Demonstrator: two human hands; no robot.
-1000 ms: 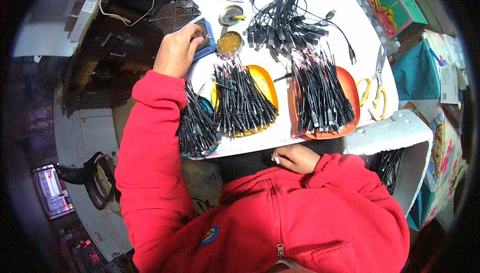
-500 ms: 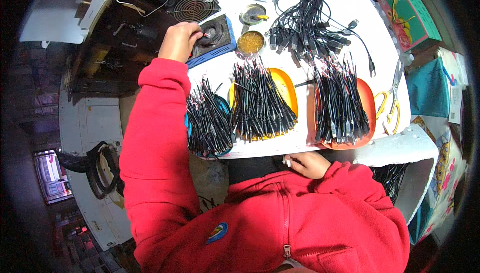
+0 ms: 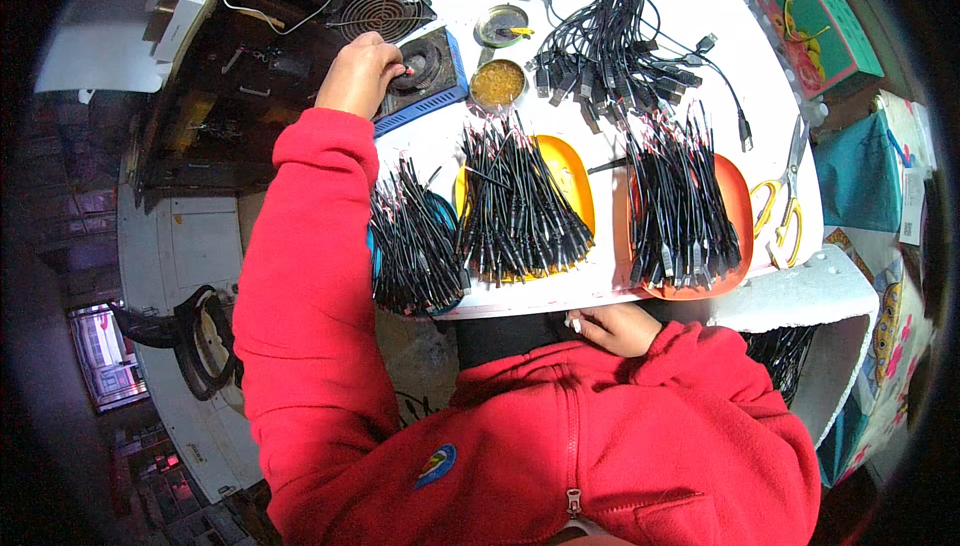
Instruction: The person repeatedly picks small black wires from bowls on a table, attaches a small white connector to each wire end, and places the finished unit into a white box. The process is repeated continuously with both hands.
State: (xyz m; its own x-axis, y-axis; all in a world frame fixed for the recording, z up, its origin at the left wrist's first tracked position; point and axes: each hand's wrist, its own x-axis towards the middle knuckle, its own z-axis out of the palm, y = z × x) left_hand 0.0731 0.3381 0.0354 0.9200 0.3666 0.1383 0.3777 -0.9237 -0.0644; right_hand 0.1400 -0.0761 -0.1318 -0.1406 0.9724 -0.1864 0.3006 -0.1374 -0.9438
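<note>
My left hand (image 3: 358, 72) reaches to the far left of the white table (image 3: 720, 16), fingers curled over a black device with a blue base (image 3: 432, 74). My right hand (image 3: 612, 328) rests below the table's front edge against my red top, fingers curled, with nothing seen in it. Between the hands lie three heaps of short black cables: one on a blue tray (image 3: 372, 246), one on a yellow tray (image 3: 574, 178), one on an orange tray (image 3: 736, 208).
A bundle of longer black plug cables (image 3: 608, 36) lies at the back. Two round tins (image 3: 497, 83) stand by the device, a small wire-guard fan (image 3: 383, 8) behind it. Yellow scissors (image 3: 776, 214) lie right, with a white foam box (image 3: 810, 296) and colourful cartons (image 3: 815, 11) beyond.
The view has swung, so the table sits lower and further right in the picture. My left hand stays on the black device and my right hand stays at the table's edge.
</note>
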